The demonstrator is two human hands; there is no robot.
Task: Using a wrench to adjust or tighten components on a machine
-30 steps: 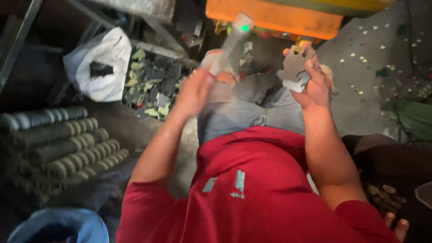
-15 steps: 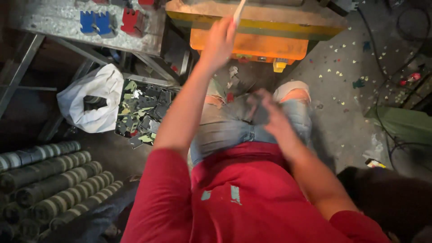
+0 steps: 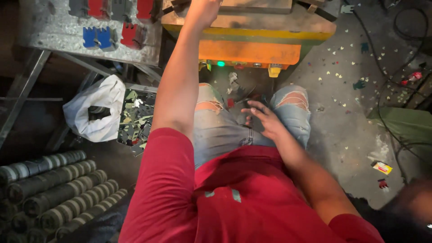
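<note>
- your left hand [image 3: 203, 9] is raised far forward, up at the top edge of the orange and yellow press machine [image 3: 252, 38]; the fingers run out of the picture, so i cannot tell how far they are curled or whether they have hold of anything.
- your left arm stretches straight from the red t-shirt [image 3: 234, 198] sleeve up to that machine.
- your right hand [image 3: 263, 120] lies low between your knees, on the lap of your torn light-blue jeans [image 3: 225, 130]; the fingers are spread loosely and half open, and it has nothing clearly in it. it is a little blurred.
- just ahead of that hand, on the floor under the machine, lie some small grey metal pieces [image 3: 233, 81], near but not touching your fingers.
- a green indicator light [image 3: 221, 64] glows on the machine's front strip, with a yellow knob [image 3: 273, 70] further to the right on the same strip.
- to your left, a white plastic bag [image 3: 96, 108] sits open beside a bin of flat metal offcuts [image 3: 135, 121].
- further left and nearer you, stacks of ribbed grey rolls [image 3: 49, 189] lie side by side.
- above the bag, a grey table [image 3: 45, 27] bears blue and red blocks [image 3: 110, 36].
- on your right, the concrete floor [image 3: 351, 130] is strewn with small pale punched scraps, and a dark cable [image 3: 387, 121] runs across it.
</note>
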